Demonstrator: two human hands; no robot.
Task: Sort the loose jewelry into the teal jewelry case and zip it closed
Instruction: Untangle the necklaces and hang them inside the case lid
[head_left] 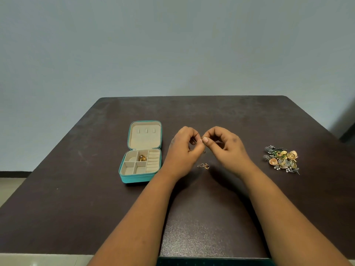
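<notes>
The teal jewelry case (pixel 134 178) lies open left of centre, its beige lid flat toward the back. One gold piece (pixel 142 158) sits in a middle compartment. My left hand (pixel 183 152) and my right hand (pixel 225 146) meet above the table, and both pinch a thin chain (pixel 201 140) between their fingertips. A small bead of it hangs just below the fingers. A small gold pendant with chain (pixel 204 166) lies on the table under my hands. A pile of loose gold and grey jewelry (pixel 281 159) rests at the right.
The dark brown table (pixel 96 208) stands against a pale wall. Its front edge runs just below my forearms. Tiled floor shows at the left.
</notes>
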